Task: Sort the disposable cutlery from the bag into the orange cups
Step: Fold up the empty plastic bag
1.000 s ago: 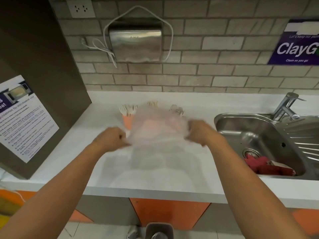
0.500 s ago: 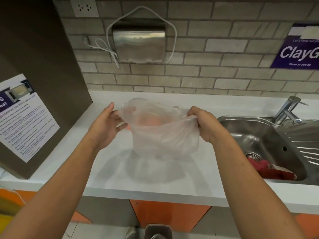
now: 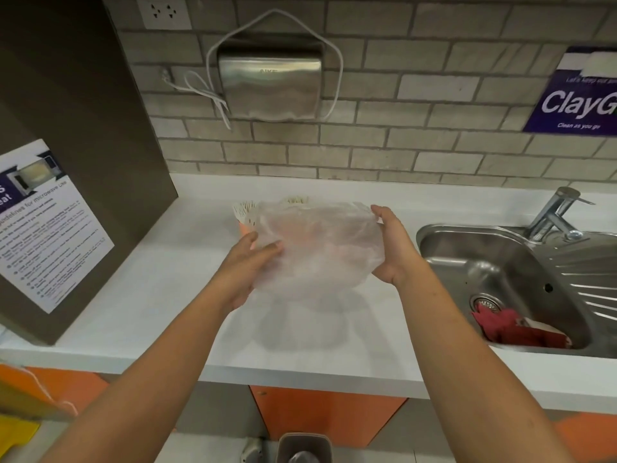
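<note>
A thin translucent plastic bag (image 3: 317, 248) is held up above the white counter (image 3: 173, 289) between both hands. My left hand (image 3: 245, 265) holds its lower left side, thumb on the front of the film. My right hand (image 3: 392, 248) cups the right edge with fairly straight fingers. Behind the bag stand the orange cups, mostly hidden; one orange cup (image 3: 243, 228) peeks out at the left with pale cutlery heads (image 3: 244, 210) sticking up. More cutlery tips (image 3: 297, 199) show above the bag's top edge.
A steel sink (image 3: 500, 279) with a tap (image 3: 554, 212) lies to the right, a red cloth (image 3: 510, 329) in its basin. A dark cabinet (image 3: 83, 145) with a notice stands at the left. A hand dryer (image 3: 270, 85) hangs on the brick wall.
The bag, stretched wide a second ago, has been gathered into a rounder bundle. My left hand has dropped to its lower left side and my right hand now cups the right edge.
</note>
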The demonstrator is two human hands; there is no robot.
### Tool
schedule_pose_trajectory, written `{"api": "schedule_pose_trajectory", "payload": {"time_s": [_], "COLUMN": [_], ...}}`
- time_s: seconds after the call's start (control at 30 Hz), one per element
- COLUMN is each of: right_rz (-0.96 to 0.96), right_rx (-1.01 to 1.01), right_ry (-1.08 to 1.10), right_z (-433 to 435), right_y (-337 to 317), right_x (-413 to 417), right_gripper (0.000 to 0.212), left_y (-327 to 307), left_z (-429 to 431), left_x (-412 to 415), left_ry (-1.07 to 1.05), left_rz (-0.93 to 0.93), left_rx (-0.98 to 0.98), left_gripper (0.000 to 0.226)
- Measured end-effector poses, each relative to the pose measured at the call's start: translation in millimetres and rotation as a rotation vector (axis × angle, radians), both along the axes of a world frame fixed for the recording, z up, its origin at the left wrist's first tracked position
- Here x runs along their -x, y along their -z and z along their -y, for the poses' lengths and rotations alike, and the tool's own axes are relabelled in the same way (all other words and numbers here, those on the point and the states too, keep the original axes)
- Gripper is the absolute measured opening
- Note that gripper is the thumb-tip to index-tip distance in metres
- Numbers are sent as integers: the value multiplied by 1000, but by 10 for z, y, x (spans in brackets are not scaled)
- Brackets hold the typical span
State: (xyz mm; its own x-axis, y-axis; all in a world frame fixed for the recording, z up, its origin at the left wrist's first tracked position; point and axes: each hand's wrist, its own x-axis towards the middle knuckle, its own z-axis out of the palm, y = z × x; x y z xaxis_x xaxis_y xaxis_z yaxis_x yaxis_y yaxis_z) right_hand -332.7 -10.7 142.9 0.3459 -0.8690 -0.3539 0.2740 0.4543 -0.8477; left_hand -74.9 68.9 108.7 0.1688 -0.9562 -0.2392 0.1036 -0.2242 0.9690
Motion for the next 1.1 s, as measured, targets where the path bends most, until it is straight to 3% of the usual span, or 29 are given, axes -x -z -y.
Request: {"api": "schedule_pose_trajectory", "payload": {"time_s": [0.03, 0.1, 0.23, 0.33, 0.47, 0.57, 0.63, 0.8, 0.97, 1.1], "right_rz": [2, -41, -282, -400, -348, -305, -333, -529, -538, -512], "right_rx": [-4, -7, 70, 231, 416, 399, 369, 339, 291, 432], "right_ry": [-16, -35, -89, 60, 128, 203, 221, 423, 674, 554], "right_z": [-8, -11, -107, -164, -222, -230, -276, -285, -317, -443], "right_y": [19, 75, 156, 233, 288, 388, 434, 549, 578, 595], "right_x": [30, 96, 25, -162, -212, -100, -61, -110, -117, -151], "right_gripper": [58, 76, 71, 61, 72, 84, 75, 19, 12, 20], "left_y": [-8, -47, -139, -146, -132, -122, -78, 57, 109, 160], "left_z": [8, -3, -77, -100, -122, -123, -100, -73, -122, -166], "left_x": [4, 12, 71, 134, 117, 54, 21, -65, -51, -69], "left_ry": [-60, -156, -193, -129, -45, -109, -186, -245, -361, -323], "left_rz": [46, 176, 478, 513, 518, 544, 515, 469, 419, 321], "left_rx": [30, 121, 293, 353, 372, 350, 311, 176, 82, 64], "left_gripper": [95, 79, 73, 77, 85, 89, 91, 96, 62, 48]}}
